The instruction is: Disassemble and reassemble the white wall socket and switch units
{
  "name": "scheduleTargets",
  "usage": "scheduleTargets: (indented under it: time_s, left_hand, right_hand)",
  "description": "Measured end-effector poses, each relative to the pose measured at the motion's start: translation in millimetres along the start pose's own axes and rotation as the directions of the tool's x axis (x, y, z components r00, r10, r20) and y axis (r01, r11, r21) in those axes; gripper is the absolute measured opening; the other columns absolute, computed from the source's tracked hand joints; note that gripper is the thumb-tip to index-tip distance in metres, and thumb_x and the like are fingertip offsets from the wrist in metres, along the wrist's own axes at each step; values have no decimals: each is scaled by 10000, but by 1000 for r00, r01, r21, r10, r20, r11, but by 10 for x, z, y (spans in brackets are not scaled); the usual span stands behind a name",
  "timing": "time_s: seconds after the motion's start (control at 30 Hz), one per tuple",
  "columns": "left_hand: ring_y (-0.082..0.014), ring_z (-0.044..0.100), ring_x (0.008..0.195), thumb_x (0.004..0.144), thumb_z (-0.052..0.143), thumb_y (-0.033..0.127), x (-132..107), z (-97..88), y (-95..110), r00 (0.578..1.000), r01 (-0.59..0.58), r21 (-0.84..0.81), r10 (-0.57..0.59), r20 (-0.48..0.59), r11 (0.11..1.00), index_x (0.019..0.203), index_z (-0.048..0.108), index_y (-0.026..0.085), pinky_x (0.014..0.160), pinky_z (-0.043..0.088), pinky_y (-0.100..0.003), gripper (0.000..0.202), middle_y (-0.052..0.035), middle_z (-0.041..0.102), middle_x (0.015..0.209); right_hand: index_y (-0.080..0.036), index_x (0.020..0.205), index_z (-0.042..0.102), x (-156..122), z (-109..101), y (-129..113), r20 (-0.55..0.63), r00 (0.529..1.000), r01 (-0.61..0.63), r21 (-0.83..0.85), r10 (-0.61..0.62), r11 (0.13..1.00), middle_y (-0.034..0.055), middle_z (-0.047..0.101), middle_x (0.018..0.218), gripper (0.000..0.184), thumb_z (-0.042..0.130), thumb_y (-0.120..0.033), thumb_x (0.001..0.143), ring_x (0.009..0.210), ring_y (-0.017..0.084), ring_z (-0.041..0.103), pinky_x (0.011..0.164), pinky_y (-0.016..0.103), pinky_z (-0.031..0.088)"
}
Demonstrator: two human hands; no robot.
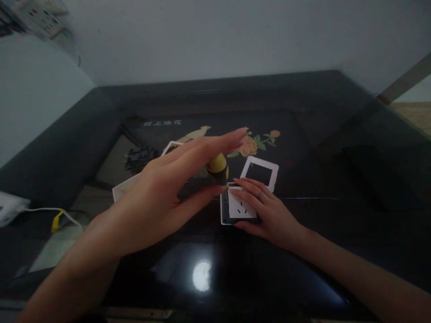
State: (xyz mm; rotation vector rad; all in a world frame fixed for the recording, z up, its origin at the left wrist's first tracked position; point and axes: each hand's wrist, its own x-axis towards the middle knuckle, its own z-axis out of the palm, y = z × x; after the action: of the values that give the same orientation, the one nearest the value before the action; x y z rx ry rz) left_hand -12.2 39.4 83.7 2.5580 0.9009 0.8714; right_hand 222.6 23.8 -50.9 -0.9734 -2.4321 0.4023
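My left hand (pixel 168 179) is around a screwdriver (pixel 218 167) with a yellow and black handle. Its thumb lies by the lower end of the handle, while the fingers stretch over the top. The screwdriver's tip points down at the left edge of a white wall socket (pixel 243 210) set in a dark frame. My right hand (pixel 266 208) grips this socket, fingers across its top and thumb at the near edge. A ring is on one finger. Just behind lies a white square cover frame (pixel 274 172), partly hidden by my right fingers.
Black socket parts (pixel 139 158) lie to the left. Another white frame (pixel 171 144) and a white piece (pixel 123 188) are partly behind my left hand. At far left, a white power strip (pixel 10 208) has a cable with a yellow tag (pixel 57 221). A wall borders the glossy black table (pixel 303 269).
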Motion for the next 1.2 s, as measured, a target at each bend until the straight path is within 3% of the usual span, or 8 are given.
scheduleTargets:
  time_s: [0.1,0.3,0.4,0.57,0.8,0.9,1.03,1.2]
  left_hand:
    - [-198,645,1144,922,564,143,-21,-13,7,1000,10,1,-10,19,1000,1430,423,286,1049,510,-386,546,-26,654,1287]
    - [-165,690,937,858,711,223,-8,162,-49,975,-78,146,107,-196,986,1165,604,261,850,579,-274,327,-7,713,1050]
    - [-174,672,992,874,679,194,3,128,-25,988,-53,115,69,-140,992,1231,584,273,882,570,-286,378,-19,697,1120]
    - [-203,661,1092,921,582,175,-12,9,2,1000,-5,31,4,18,1000,1453,384,323,994,538,-369,586,-19,654,1281]
    - [-152,679,929,849,720,212,3,198,-88,975,-104,190,137,-173,976,1222,564,246,824,569,-235,406,-12,692,1076]
    - [-168,667,996,863,692,194,4,179,-59,985,-68,134,88,-151,989,1170,590,247,875,557,-242,328,-26,679,1093]
    - [-191,624,1164,910,606,157,-26,73,-12,999,43,-59,-44,-8,997,1292,526,247,970,534,-269,401,-33,645,1252]
    - [-162,672,982,872,682,189,-20,124,-68,992,-6,137,23,-127,991,1244,553,263,878,552,-268,400,-6,681,1132]
  right_hand:
    - [-202,1389,445,0,2,-2,-3,1000,1,2,-1,1000,162,465,1464,597,617,-437,869,1357,323,401,1066,573,424]
    - [-166,1378,439,2,-2,-10,8,1000,12,-36,-12,999,170,460,1462,605,619,-445,872,1357,321,389,1083,553,418]
    - [-162,1373,446,2,-6,-7,10,1000,15,-34,-14,999,170,460,1463,603,620,-446,871,1356,319,391,1083,547,422]
    - [-170,1373,455,2,-13,-6,15,1000,5,-21,-5,1000,169,459,1464,587,614,-437,874,1357,326,396,1076,559,424]
    - [-159,1379,454,-7,9,1,2,1000,8,-35,-8,999,164,465,1462,614,623,-454,867,1354,316,392,1080,537,425]
    - [-142,1367,470,-7,10,3,-4,1000,19,-37,-19,999,175,470,1455,614,632,-451,861,1346,320,399,1079,531,426]
    - [-127,1354,487,-2,2,2,8,1000,16,-34,-16,999,186,468,1456,594,625,-439,868,1353,329,393,1081,540,418]
    - [-141,1363,484,-6,7,21,-2,1000,26,-25,-27,999,189,469,1456,694,663,-525,814,1346,331,405,1069,549,427]
